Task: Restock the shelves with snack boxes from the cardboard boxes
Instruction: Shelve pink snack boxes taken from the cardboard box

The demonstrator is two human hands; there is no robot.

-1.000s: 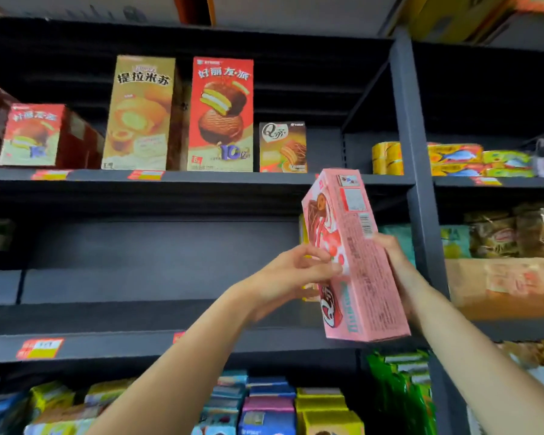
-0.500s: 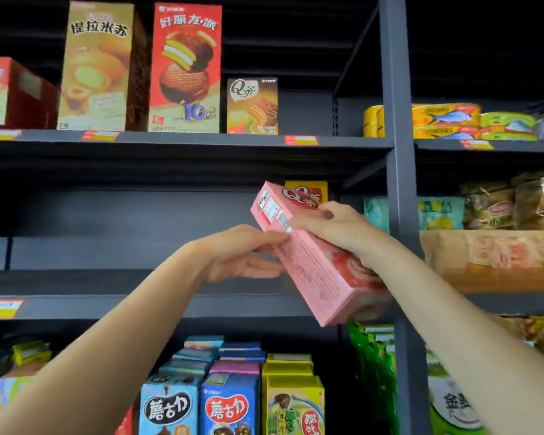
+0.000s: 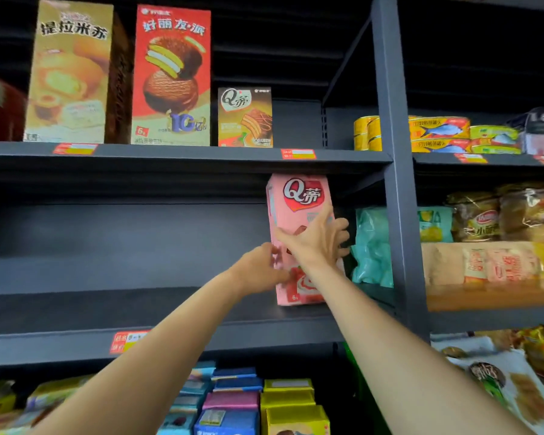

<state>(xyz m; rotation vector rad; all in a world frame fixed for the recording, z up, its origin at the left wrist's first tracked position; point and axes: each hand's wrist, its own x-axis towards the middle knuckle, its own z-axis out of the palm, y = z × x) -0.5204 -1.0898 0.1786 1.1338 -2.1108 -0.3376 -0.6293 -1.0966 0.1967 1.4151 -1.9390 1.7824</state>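
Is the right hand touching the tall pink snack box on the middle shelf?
Touching. The head view shows the right hand spread over the front of the tall pink cardboard snack box, fingers wrapping its right edge, with no gap.

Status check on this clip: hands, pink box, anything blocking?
Left hand and right hand both grip pink box. Box upright on middle shelf, far right end. Teal bag alongside, nothing blocking.

Both bare forearms reach up and forward, converging toward the middle. The right hand (image 3: 314, 243) is raised higher, palm away, its fingers (image 3: 339, 227) spread and curled round the front and right edge of the pink snack box (image 3: 302, 199). The left hand (image 3: 258, 268) sits lower, just left of the right wrist, fingers bent against the box's lower left side.
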